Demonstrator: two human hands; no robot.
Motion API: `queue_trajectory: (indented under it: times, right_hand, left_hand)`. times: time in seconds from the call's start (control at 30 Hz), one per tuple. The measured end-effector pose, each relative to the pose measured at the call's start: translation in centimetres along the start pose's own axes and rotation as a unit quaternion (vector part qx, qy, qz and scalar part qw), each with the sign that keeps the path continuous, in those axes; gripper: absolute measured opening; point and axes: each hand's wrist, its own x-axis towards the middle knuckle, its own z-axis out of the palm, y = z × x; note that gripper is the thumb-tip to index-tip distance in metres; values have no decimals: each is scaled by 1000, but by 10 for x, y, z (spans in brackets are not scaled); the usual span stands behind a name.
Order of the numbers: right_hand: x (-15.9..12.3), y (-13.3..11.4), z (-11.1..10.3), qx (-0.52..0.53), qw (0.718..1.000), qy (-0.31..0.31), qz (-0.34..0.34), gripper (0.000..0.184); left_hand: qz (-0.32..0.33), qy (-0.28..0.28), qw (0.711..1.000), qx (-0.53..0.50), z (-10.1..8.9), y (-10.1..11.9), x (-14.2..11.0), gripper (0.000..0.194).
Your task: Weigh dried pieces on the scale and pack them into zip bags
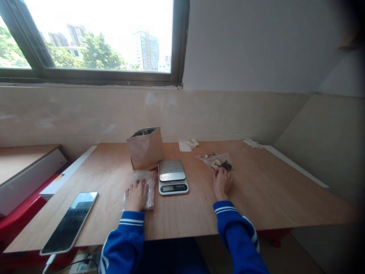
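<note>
My left hand (136, 195) lies flat, fingers stretched out, on a stack of clear zip bags with red strips (150, 185) left of a small digital kitchen scale (172, 176). My right hand (221, 182) rests on the wooden table (270, 190) right of the scale, its fingers touching the near edge of a clear filled bag (218, 161) that holds pale and dark pieces. Whether those fingers pinch the bag I cannot make out. Behind the scale stands an open brown paper bag (145, 149) with dark contents. Both arms wear blue sleeves with white stripes.
A tablet or large phone (70, 221) with a cable lies near the table's front left corner. Paper scraps (188, 144) and another scrap (252, 143) lie at the back edge by the wall. A white board (67, 174) and a red surface sit to the left.
</note>
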Motion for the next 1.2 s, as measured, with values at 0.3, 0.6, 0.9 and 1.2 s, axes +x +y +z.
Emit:
queue_trajectory:
  times: [0.3, 0.6, 0.9, 1.2]
  right_hand:
    - [-3, 1, 3, 0, 1000, 7, -27, 27]
    - [-3, -12, -26, 179, 981, 68, -23, 28]
    - [-65, -59, -156, 504, 835, 179, 129, 27]
    - [-82, -90, -174, 584, 805, 11, 106, 22]
  left_hand:
    - [-6, 87, 982, -170, -42, 18, -23, 32]
    - [60, -40, 878, -473, -28, 67, -62, 28]
    - [83, -137, 837, -523, -30, 85, -71, 46]
    - [74, -256, 714, -647, -40, 94, -76, 45]
